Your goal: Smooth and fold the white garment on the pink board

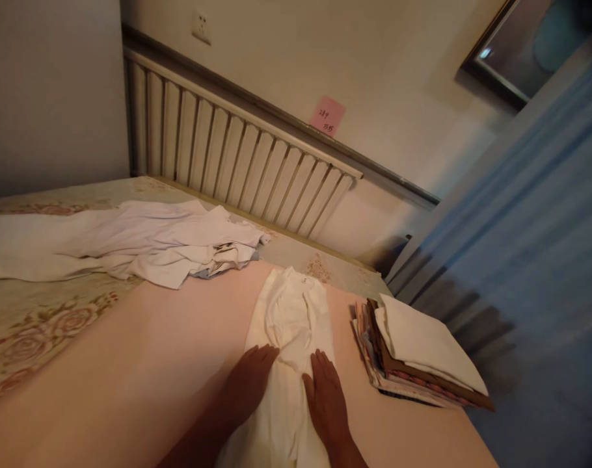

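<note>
both hands flat on white garment (290, 338) (beside folded stack (417, 351)).

Two hands show at lower centre: left hand (251, 385), right hand (326, 398). One white garment (291, 312) lies mid-frame, with one loose heap (144, 244) at left, one folded stack (417, 351) at lower right and one pink note (327, 116) at upper centre.

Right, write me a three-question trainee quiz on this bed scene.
1. True or false: the left hand and the right hand both rest open, palms down, on the white garment.
2. On which side of that garment does the folded stack lie? A) the person's left B) the person's right C) on top of it
3. Fill in: the sticky note is ____ in colour.
Key: 1 true; 2 B; 3 pink.
</note>
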`<act>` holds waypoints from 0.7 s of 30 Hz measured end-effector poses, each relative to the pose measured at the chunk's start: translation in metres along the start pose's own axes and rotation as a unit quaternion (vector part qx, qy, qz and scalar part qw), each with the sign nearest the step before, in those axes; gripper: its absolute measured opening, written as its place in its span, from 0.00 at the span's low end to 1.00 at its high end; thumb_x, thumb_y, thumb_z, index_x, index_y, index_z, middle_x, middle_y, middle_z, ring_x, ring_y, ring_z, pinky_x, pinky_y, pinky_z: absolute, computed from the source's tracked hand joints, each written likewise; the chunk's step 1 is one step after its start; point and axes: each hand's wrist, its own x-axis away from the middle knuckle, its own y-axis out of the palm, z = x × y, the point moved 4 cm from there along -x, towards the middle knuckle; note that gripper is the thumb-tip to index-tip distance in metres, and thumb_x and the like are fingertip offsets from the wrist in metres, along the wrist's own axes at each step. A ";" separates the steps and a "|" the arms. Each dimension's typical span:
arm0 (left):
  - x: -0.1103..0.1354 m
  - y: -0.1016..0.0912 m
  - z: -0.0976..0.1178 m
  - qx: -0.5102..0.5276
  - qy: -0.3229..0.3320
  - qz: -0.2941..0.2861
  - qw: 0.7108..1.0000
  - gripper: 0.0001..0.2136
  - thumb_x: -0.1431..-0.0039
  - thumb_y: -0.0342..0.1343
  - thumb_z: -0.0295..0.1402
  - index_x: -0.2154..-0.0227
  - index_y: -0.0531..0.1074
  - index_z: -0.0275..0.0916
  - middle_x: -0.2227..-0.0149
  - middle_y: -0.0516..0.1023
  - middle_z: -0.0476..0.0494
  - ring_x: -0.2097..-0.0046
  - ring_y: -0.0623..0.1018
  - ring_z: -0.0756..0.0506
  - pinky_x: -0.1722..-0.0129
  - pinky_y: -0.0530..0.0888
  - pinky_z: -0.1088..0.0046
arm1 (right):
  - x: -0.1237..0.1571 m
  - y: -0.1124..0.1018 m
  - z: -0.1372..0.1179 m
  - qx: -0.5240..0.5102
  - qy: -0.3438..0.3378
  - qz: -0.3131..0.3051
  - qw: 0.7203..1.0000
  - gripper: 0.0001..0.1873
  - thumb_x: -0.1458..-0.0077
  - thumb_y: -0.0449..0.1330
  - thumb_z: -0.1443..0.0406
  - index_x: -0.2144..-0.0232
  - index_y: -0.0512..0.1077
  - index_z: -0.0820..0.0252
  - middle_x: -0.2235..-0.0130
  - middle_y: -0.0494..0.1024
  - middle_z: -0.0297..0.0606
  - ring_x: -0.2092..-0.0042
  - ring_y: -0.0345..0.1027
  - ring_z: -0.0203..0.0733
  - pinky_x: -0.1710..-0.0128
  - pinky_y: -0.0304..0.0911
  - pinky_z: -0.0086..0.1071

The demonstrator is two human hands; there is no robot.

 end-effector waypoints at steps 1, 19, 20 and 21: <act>-0.003 -0.001 0.000 0.018 -0.020 -0.003 1.000 0.21 0.38 0.40 0.27 0.44 0.66 0.43 0.44 0.72 0.44 0.44 0.72 0.45 0.43 0.69 0.62 | 0.000 0.000 0.000 0.000 0.000 0.000 1.000 0.27 0.36 0.48 0.53 0.43 0.65 0.65 0.40 0.65 0.50 0.37 0.56 0.51 0.40 0.57 0.47; -0.028 -0.034 0.007 0.177 -0.301 -0.096 0.932 0.13 0.42 0.51 0.36 0.56 0.67 0.38 0.63 0.75 0.45 0.63 0.76 0.47 0.62 0.69 0.71 | -0.001 -0.001 0.000 0.003 0.001 -0.010 1.000 0.27 0.35 0.45 0.54 0.42 0.64 0.65 0.39 0.64 0.50 0.37 0.55 0.50 0.40 0.56 0.48; -0.027 -0.036 0.010 0.149 -0.300 -0.101 0.937 0.13 0.43 0.52 0.38 0.57 0.67 0.38 0.63 0.74 0.45 0.63 0.75 0.46 0.63 0.68 0.71 | -0.001 -0.001 0.000 0.004 0.002 -0.012 1.000 0.27 0.35 0.46 0.54 0.42 0.64 0.65 0.39 0.64 0.50 0.37 0.55 0.50 0.40 0.56 0.48; -0.025 -0.036 0.014 0.118 -0.291 -0.107 0.943 0.11 0.42 0.52 0.38 0.59 0.67 0.39 0.63 0.74 0.45 0.63 0.75 0.46 0.63 0.67 0.71 | 0.000 -0.001 0.000 0.006 0.002 -0.014 1.000 0.27 0.36 0.46 0.54 0.42 0.64 0.65 0.39 0.64 0.50 0.37 0.54 0.50 0.40 0.56 0.48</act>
